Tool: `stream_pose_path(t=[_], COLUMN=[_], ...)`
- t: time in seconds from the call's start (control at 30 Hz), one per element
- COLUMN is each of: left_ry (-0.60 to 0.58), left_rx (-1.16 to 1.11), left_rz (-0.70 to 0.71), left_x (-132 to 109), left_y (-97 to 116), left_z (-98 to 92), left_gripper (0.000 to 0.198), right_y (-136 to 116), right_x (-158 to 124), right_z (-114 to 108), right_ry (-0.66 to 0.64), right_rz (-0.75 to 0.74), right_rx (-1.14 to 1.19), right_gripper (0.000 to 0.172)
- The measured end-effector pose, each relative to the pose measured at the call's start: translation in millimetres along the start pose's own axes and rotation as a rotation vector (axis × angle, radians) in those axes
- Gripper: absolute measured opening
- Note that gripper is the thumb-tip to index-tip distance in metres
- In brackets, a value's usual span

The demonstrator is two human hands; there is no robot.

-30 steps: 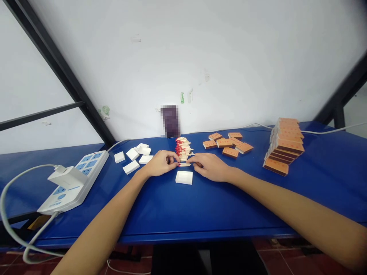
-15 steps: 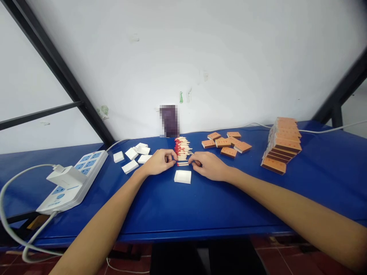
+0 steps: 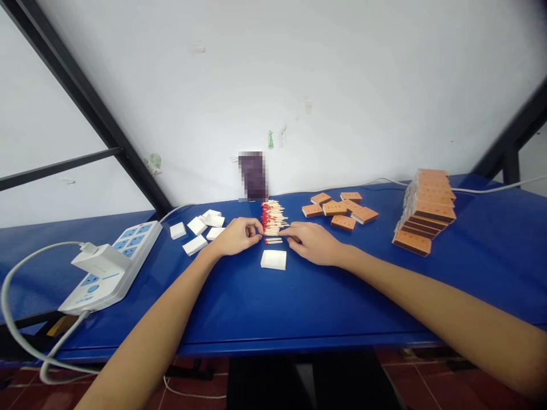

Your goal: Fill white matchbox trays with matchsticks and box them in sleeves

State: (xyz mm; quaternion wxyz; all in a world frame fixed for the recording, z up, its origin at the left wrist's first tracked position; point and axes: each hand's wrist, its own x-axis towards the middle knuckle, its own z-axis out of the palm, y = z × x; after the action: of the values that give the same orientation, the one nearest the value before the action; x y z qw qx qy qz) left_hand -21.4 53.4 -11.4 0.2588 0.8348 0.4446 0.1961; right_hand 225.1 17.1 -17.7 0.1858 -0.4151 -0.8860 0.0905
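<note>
A heap of red-headed matches lies in the middle of the blue table, heads to the left. My left hand is beside the head end, its fingers curled in and fingertips close together at the lowest matches of the heap. Whether a match is between them is too small to see. From the other side, my right hand reaches its index finger to the stick ends, thumb apart below. A few separate matches lie in a short row between the hands. Just nearer me is an open white matchbox tray.
Several white matchbox trays lie at left, by a white power strip with a plugged-in adapter. Orange matchbox sleeves are scattered at right, with a tall stack of matchboxes farther right. A pixelated dark object stands against the wall.
My right index finger has stretched out toward the stick ends in the heap. My left hand stays by the heads. The whole view has shifted slightly.
</note>
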Motion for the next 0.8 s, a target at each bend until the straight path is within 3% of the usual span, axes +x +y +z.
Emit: stream_pose_path(t=[0.8], left_ry=[0.046], left_rx=[0.036], left_rz=[0.025], left_x=[0.6], left_y=[-2.2], left_z=[1.5], left_gripper=[0.014], right_y=[3.5], right_x=[1.4], right_z=[2.0], right_ry=[-0.013], right_rz=[-0.031], right_rx=[-0.026], right_gripper=[0.038])
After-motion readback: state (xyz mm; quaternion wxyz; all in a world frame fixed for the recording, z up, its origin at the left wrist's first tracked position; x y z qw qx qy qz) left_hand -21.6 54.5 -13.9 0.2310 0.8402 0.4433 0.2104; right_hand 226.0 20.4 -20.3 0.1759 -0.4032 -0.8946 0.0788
